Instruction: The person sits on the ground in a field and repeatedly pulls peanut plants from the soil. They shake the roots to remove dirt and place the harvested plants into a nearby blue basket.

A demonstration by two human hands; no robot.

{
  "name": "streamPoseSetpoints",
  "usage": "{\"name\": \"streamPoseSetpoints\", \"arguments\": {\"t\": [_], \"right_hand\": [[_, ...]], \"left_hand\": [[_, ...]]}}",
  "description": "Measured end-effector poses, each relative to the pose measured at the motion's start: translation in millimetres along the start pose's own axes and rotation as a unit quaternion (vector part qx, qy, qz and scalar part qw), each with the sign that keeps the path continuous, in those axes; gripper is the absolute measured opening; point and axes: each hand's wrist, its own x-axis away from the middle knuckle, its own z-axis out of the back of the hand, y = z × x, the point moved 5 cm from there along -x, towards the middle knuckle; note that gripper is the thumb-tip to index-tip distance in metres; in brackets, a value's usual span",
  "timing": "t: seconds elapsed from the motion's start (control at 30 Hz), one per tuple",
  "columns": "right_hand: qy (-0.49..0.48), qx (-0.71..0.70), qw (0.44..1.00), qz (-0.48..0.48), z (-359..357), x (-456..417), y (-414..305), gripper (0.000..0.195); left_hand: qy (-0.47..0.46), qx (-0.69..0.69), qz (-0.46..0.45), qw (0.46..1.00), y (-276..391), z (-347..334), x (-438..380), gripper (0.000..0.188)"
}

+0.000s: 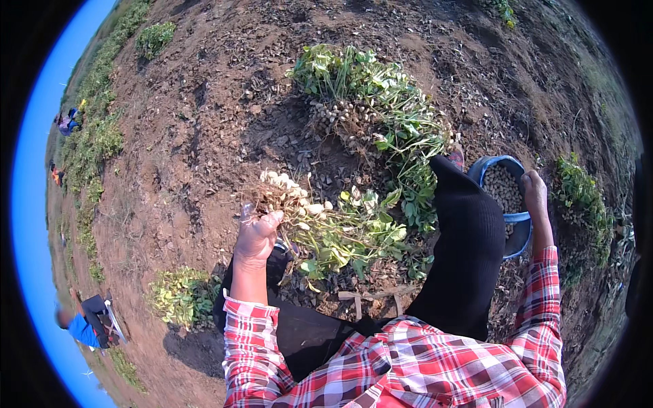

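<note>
My left hand (pixel 258 232) is closed around a pulled peanut plant (pixel 347 234), just below its roots, where a cluster of pale peanut pods (pixel 285 188) hangs among thin root strands. The plant's leafy stems stretch to the right between my knees. My right hand (pixel 534 186) is at the right rim of a blue bucket (pixel 519 250) beside my right leg; whether it grips the rim or holds pods cannot be told. Many loose peanut pods (pixel 502 188) lie in the bucket. A curved pile of peanut plants (pixel 408 117) with pods and roots showing lies ahead on the soil.
Green peanut plants stand at the right (pixel 581 199) and lower left (pixel 186 298). A person in blue (pixel 84 329) sits far left, with other people farther off by a leafy row (pixel 94 137). Dry, clumpy soil (pixel 168 153) with leaf litter surrounds me.
</note>
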Motion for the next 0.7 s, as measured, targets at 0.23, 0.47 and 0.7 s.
{"name": "streamPoseSetpoints", "arguments": {"t": [0.23, 0.47, 0.7], "right_hand": [[-0.068, -0.03, 0.995, 0.059, -1.2, 5.6, -82.4, 0.034], [-0.286, -0.251, 0.807, 0.452, -12.2, 96.9, -394.4, 0.025], [-0.334, -0.357, 0.763, 0.422, -72.8, 127.8, -441.5, 0.024]], "left_hand": [[-0.068, -0.059, -0.033, 0.995, 1.0, -21.3, 0.9, 0.065], [-0.066, -0.004, -0.032, 0.997, 21.4, -40.4, -1.0, 0.064], [0.011, 0.006, -0.028, 1.0, 21.0, -27.3, -6.4, 0.044]]}}
